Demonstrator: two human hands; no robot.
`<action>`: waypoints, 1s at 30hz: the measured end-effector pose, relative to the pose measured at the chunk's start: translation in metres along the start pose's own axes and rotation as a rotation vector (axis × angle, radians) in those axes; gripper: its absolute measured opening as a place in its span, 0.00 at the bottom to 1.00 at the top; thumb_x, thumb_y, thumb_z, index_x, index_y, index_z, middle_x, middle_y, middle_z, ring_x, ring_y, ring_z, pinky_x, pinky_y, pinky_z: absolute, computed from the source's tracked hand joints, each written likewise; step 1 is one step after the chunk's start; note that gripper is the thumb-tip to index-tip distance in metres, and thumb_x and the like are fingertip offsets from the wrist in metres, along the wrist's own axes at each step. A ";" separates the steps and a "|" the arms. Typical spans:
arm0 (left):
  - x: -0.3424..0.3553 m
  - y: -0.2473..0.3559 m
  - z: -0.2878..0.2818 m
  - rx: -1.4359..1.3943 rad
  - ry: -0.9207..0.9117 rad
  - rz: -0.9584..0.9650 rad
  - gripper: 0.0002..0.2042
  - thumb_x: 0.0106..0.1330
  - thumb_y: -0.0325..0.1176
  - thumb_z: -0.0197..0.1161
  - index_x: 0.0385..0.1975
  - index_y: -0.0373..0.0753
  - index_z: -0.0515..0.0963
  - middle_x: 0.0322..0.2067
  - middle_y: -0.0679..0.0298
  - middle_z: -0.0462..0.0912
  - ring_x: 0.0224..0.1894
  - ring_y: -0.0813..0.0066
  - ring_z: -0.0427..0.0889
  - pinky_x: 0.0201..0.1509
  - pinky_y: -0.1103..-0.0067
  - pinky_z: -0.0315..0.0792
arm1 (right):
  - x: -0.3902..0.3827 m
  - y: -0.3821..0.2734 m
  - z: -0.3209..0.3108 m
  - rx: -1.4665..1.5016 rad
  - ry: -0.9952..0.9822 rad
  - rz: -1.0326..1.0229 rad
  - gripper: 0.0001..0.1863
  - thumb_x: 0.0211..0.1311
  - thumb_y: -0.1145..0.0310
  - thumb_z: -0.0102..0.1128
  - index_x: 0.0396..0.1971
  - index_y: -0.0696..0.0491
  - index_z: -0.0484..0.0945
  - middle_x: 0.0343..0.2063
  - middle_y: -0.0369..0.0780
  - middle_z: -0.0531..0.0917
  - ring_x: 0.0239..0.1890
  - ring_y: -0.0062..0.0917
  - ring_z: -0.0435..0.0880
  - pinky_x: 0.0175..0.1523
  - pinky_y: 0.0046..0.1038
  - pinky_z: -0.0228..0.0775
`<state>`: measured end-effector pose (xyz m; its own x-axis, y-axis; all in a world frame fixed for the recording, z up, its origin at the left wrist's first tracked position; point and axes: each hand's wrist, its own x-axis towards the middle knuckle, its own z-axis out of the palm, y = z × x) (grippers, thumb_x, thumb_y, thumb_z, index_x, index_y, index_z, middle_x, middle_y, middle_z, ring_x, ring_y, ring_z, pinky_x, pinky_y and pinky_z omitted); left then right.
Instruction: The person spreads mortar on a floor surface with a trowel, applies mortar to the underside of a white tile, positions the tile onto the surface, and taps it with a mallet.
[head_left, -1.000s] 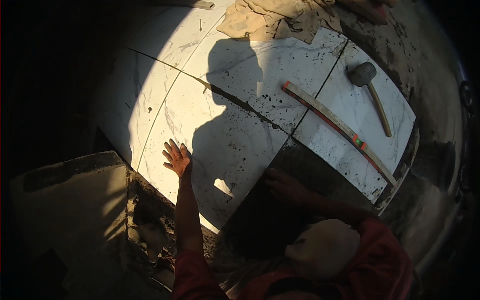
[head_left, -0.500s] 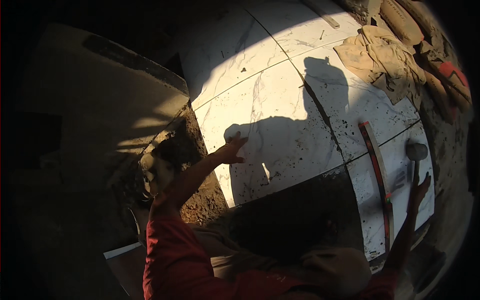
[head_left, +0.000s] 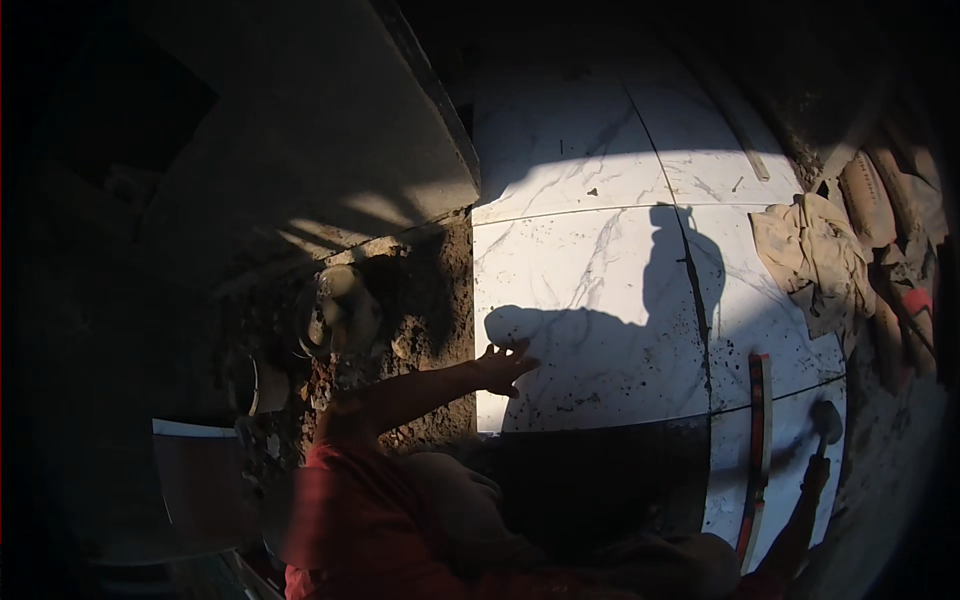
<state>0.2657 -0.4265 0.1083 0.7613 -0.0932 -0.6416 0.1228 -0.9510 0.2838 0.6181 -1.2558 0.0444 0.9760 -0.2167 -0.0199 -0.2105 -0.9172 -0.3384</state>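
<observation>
Sunlight falls on white, grey-veined tiles (head_left: 570,260), their far end in shade. At the near right, a dark-headed mallet (head_left: 826,420) is over a tile close to its outer edge; whether its head touches, I cannot tell. The right hand (head_left: 816,474) is closed round its handle (head_left: 821,447). Just left of the mallet, a red-sided level (head_left: 757,450) lies across a joint (head_left: 800,391) between two tiles. Left of the level is a dark gap (head_left: 590,465), with tiles along its far and right sides. Near the gap's far left corner, the left hand (head_left: 508,370) reaches over a tile's left edge, fingers loosely spread, nothing in its grasp; contact with the tile cannot be made out. A person's shadow (head_left: 665,280) stretches across the middle tiles. Farther out, a tan cloth (head_left: 812,255) lies crumpled at the right edge with sacks (head_left: 868,200) beside it, rough soil (head_left: 430,280) borders the left, and a slim bar (head_left: 755,162) lies on the shaded far end
</observation>
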 end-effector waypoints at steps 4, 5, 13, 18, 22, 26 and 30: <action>-0.034 -0.021 0.044 -0.073 0.197 0.038 0.42 0.50 0.44 0.72 0.65 0.51 0.57 0.69 0.48 0.48 0.69 0.42 0.50 0.65 0.45 0.49 | -0.075 -0.059 -0.001 0.560 -0.053 0.116 0.24 0.60 0.55 0.57 0.46 0.60 0.68 0.25 0.48 0.79 0.28 0.45 0.81 0.36 0.41 0.74; -0.037 -0.028 0.064 -0.043 0.336 0.029 0.42 0.48 0.43 0.73 0.64 0.50 0.58 0.68 0.51 0.50 0.69 0.47 0.52 0.65 0.47 0.50 | -0.099 -0.092 -0.018 0.678 -0.044 0.086 0.25 0.60 0.55 0.57 0.47 0.60 0.67 0.24 0.47 0.79 0.27 0.44 0.80 0.35 0.41 0.74; -0.040 -0.001 0.071 -0.300 0.595 -0.054 0.33 0.57 0.40 0.65 0.64 0.43 0.61 0.68 0.52 0.53 0.70 0.46 0.49 0.69 0.50 0.46 | -0.173 -0.234 -0.117 0.382 -0.079 -0.151 0.35 0.57 0.36 0.46 0.55 0.47 0.73 0.45 0.49 0.78 0.48 0.29 0.78 0.56 0.38 0.66; -0.036 0.005 0.094 -0.603 0.950 0.013 0.28 0.60 0.39 0.62 0.61 0.40 0.65 0.63 0.52 0.63 0.67 0.49 0.59 0.68 0.59 0.56 | -0.178 -0.282 -0.095 0.125 -0.056 -0.652 0.28 0.41 0.46 0.65 0.41 0.49 0.79 0.37 0.43 0.82 0.44 0.33 0.80 0.47 0.37 0.71; -0.068 0.006 0.128 -0.862 1.114 -0.149 0.22 0.63 0.37 0.60 0.57 0.38 0.69 0.57 0.50 0.70 0.63 0.53 0.66 0.65 0.66 0.60 | -0.212 -0.390 -0.066 -0.005 -0.585 -1.186 0.21 0.43 0.63 0.70 0.39 0.53 0.77 0.26 0.41 0.82 0.32 0.36 0.83 0.38 0.34 0.74; -0.079 0.005 0.159 -0.876 1.192 -0.382 0.17 0.62 0.34 0.60 0.51 0.39 0.74 0.49 0.54 0.77 0.55 0.58 0.75 0.57 0.69 0.68 | -0.295 -0.477 -0.074 -0.715 -0.876 -1.331 0.14 0.49 0.63 0.63 0.37 0.51 0.77 0.27 0.42 0.83 0.33 0.36 0.85 0.37 0.35 0.76; -0.106 -0.006 0.170 -0.974 1.206 -0.579 0.16 0.60 0.34 0.61 0.48 0.39 0.76 0.44 0.55 0.81 0.50 0.57 0.78 0.52 0.69 0.72 | -0.333 -0.462 -0.043 -0.693 -0.993 -1.357 0.14 0.51 0.61 0.60 0.37 0.51 0.75 0.27 0.39 0.83 0.32 0.36 0.85 0.33 0.38 0.76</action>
<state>0.0754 -0.4610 0.0534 0.4428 0.8947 -0.0597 0.5214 -0.2028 0.8289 0.3883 -0.7747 0.2482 0.0831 0.7351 -0.6728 0.9401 -0.2819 -0.1918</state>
